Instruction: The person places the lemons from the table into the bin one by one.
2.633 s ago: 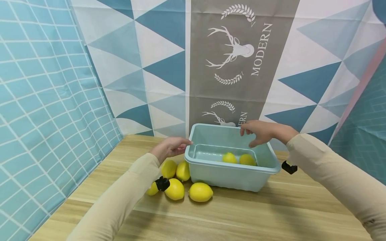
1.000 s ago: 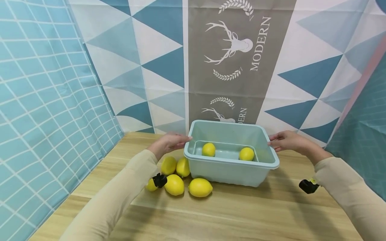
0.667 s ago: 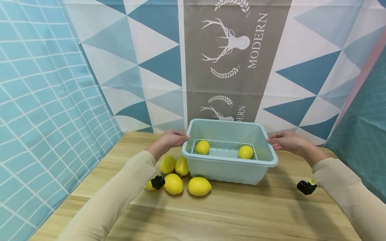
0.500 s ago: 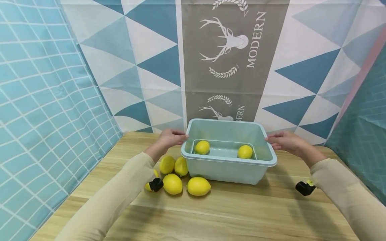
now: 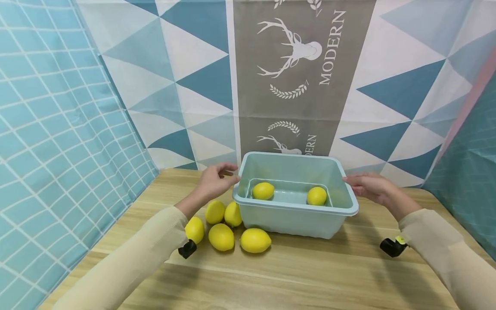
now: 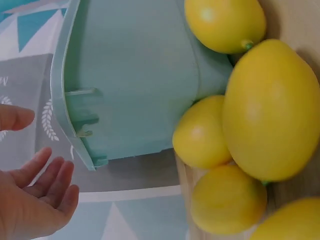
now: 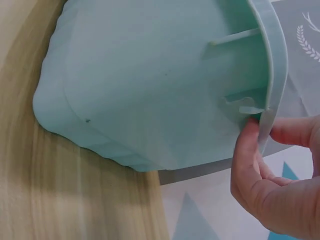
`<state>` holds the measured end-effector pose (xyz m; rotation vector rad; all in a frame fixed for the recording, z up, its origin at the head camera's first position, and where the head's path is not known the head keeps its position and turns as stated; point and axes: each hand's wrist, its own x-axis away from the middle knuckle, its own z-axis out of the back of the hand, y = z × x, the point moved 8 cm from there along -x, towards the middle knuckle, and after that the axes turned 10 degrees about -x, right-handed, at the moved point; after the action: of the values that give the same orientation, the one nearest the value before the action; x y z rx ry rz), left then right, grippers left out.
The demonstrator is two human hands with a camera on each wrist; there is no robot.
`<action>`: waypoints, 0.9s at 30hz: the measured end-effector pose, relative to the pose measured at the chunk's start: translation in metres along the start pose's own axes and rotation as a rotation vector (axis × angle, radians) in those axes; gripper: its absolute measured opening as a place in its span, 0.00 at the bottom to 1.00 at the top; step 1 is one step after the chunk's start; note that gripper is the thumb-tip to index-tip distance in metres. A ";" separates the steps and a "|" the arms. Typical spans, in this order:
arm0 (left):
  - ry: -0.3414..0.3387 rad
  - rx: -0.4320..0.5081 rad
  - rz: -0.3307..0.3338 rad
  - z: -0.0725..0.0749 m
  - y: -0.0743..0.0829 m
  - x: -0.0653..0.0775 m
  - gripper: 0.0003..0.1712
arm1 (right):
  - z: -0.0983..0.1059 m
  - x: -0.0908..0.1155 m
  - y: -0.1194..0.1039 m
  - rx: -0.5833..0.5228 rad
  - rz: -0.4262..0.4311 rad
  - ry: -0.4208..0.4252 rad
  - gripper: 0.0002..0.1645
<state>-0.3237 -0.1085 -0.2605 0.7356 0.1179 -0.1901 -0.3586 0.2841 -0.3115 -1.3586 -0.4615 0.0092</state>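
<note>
A pale blue plastic tub (image 5: 286, 219) stands on the wooden table, with one lemon (image 5: 263, 190) at the left of its floor and another lemon (image 5: 316, 196) at the right. My left hand (image 5: 217, 178) is beside the tub's left rim; in the left wrist view its thumb and fingers are spread apart, off the rim and holding nothing. On the opposite side my right hand (image 5: 370, 187) pinches the rim (image 7: 272, 75), thumb on one side and fingers under the edge. Several lemons (image 5: 221, 237) lie on the table below my left hand and along the tub's front left corner.
Patterned cloth (image 5: 201, 86) with triangles and a deer head hangs right behind the tub. A blue checked sheet (image 5: 58, 129) closes off the left side, and a teal sheet (image 5: 469, 172) the right. The wooden table (image 5: 294, 275) reaches forward of the tub.
My right hand has come out from over the tub to its right rim. One lemon inside has shifted left. My left hand has let go of the left rim and spread its fingers.
</note>
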 end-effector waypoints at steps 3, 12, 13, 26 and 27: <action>0.028 -0.105 -0.106 0.003 0.012 0.008 0.24 | 0.000 0.002 0.003 -0.131 -0.026 -0.019 0.20; 0.100 -0.303 -0.299 0.008 0.035 0.032 0.27 | -0.002 0.004 0.000 -0.425 -0.130 -0.075 0.15; 0.099 -0.312 -0.308 0.008 0.036 0.035 0.27 | -0.002 0.004 0.000 -0.443 -0.141 -0.069 0.15; 0.213 -0.513 -0.514 0.008 0.058 0.077 0.27 | -0.005 0.005 0.006 -0.489 -0.192 -0.003 0.11; 0.224 -0.531 -0.528 0.007 0.060 0.080 0.27 | -0.004 0.005 0.005 -0.482 -0.195 0.003 0.11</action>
<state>-0.2330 -0.0803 -0.2296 0.1793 0.5564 -0.5558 -0.3516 0.2824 -0.3153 -1.7780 -0.6177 -0.2795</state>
